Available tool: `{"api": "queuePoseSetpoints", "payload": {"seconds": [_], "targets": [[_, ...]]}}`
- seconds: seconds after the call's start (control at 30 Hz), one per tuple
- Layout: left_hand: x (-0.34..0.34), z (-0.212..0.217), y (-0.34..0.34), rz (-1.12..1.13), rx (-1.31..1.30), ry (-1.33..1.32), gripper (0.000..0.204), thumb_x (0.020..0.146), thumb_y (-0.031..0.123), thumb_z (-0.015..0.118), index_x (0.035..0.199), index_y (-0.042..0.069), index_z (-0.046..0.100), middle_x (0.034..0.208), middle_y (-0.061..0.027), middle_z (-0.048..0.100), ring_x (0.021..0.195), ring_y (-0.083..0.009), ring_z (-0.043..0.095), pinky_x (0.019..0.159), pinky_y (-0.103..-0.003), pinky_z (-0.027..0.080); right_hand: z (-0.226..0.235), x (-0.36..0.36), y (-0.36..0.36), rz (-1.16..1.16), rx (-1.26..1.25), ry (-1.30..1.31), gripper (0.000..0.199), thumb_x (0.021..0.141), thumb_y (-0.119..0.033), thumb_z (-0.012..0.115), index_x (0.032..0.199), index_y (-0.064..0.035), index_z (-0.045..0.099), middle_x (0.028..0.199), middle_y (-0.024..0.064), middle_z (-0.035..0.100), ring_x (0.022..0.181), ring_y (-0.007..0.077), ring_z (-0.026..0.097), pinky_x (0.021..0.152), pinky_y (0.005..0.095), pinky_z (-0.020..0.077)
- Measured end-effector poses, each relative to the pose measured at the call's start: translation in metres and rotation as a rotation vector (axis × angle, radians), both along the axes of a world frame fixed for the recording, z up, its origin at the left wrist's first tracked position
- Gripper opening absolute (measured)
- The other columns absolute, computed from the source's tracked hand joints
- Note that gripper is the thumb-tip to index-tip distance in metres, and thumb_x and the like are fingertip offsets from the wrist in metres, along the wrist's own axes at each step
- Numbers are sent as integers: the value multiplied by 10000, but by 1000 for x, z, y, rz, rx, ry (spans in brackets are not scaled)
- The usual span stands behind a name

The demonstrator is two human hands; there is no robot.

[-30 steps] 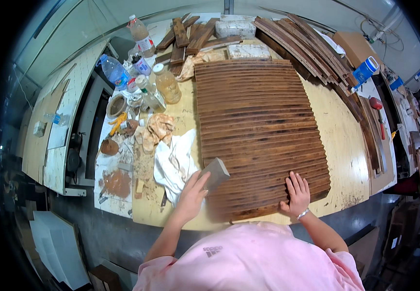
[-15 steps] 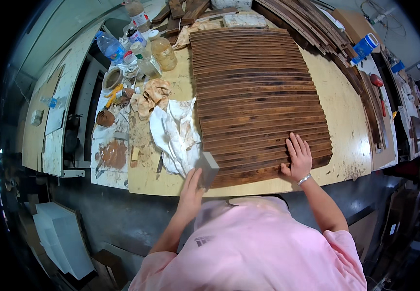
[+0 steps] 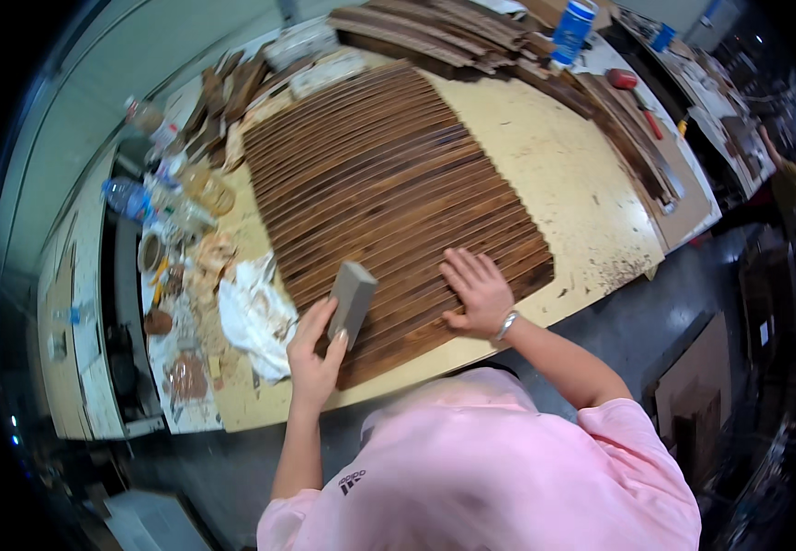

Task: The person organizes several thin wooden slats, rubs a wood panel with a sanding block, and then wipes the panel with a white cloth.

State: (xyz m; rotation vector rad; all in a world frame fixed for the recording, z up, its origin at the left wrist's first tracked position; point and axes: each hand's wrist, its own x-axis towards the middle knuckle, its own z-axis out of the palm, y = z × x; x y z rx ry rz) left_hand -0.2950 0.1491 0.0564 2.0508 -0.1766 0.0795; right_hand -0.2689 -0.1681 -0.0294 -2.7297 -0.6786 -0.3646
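A grey rectangular block (image 3: 353, 298), like a sanding block, is gripped between the thumb and fingers of my left hand (image 3: 314, 347). It is tilted over the near left part of a dark brown slatted wooden panel (image 3: 389, 197); whether it touches the slats I cannot tell. My right hand (image 3: 480, 289), with a silver bracelet at the wrist, lies flat on the near right part of the panel, fingers spread. A stained white cloth (image 3: 253, 317) is crumpled beside the panel's left edge, near my left hand.
Several bottles (image 3: 205, 188) and a tape roll (image 3: 151, 252) crowd the table's left side. Dark wood strips (image 3: 434, 37) are stacked along the far edge. At the right lie a red-handled tool (image 3: 648, 119) and a blue canister (image 3: 573, 32). Another person (image 3: 788, 184) is at the far right.
My left hand has brought the grey block from the panel's near left corner inward over the slats. My right hand still rests on the panel. The whole view has turned and shifted.
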Motion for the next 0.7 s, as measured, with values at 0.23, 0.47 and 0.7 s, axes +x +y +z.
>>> {"api": "queuePoseSetpoints", "payload": {"seconds": [0.23, 0.47, 0.7], "targets": [[98, 12, -199, -520, 351, -345, 435, 769, 210, 747, 1184, 93, 690, 1290, -181, 561, 1157, -355, 530, 993, -441, 461, 15, 4, -4, 25, 162, 438, 770, 797, -514, 635, 1377, -26, 499, 1398, 226, 505, 1343, 380, 435, 1149, 481, 284], [184, -24, -290, -946, 469, -492, 331, 754, 209, 744, 1067, 110, 703, 1183, -197, 612, 1083, -386, 554, 921, -479, 487, -23, 4, -7, 94, 214, 115, 816, 805, -561, 632, 1380, 4, 502, 1496, 199, 423, 1401, 344, 385, 1154, 489, 284], [233, 4, -302, -1019, 472, -480, 388, 692, 223, 771, 1045, 73, 714, 1098, -196, 621, 1027, -352, 554, 869, -451, 481, -20, 10, -15, 145, 265, 113, 765, 890, -520, 561, 1372, 70, 482, 1515, 254, 365, 1426, 371, 327, 1137, 504, 295]]}}
